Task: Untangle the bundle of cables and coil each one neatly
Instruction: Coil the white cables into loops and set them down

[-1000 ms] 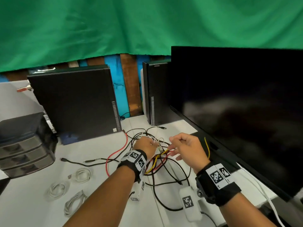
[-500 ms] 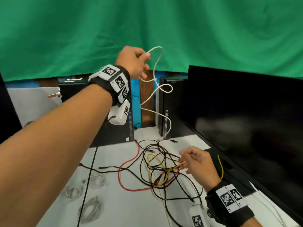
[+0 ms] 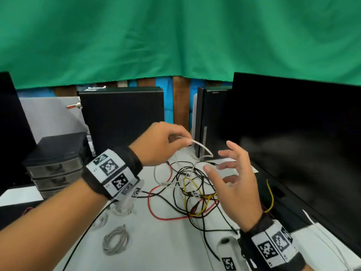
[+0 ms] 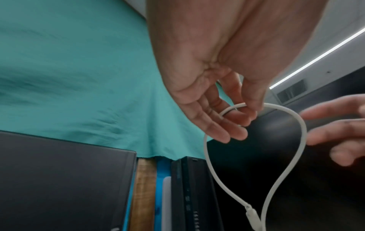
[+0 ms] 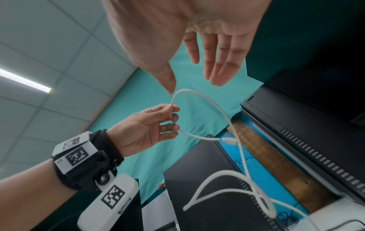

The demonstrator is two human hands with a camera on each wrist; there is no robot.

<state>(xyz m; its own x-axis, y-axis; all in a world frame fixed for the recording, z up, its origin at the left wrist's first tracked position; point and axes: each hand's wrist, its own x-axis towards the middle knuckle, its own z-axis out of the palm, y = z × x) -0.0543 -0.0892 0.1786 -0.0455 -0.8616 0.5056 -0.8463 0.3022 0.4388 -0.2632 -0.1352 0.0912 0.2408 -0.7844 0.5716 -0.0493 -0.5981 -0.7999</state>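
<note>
My left hand (image 3: 176,140) pinches a thin white cable (image 3: 203,148) between thumb and forefinger above the table; the left wrist view shows that white cable (image 4: 302,134) looping down to its plug. The cable's lower part trails into the tangled bundle (image 3: 192,189) of black, red and yellow wires on the white table (image 3: 156,249). My right hand (image 3: 229,173) hovers just right of the loop, fingers spread, holding nothing. In the right wrist view the right hand (image 5: 199,70) is open above the white cable (image 5: 199,95), with the left hand (image 5: 169,115) pinching it.
Coiled white cables (image 3: 115,240) lie at the table's front left. A black drawer unit (image 3: 56,165) stands left, two black computer towers (image 3: 123,118) at the back, and a large black monitor (image 3: 297,141) fills the right. A green curtain (image 3: 175,36) hangs behind.
My left hand, which had lifted the white cable high, has come down to just above the bundle. My right hand let go of the wires and rose, open, toward the loop.
</note>
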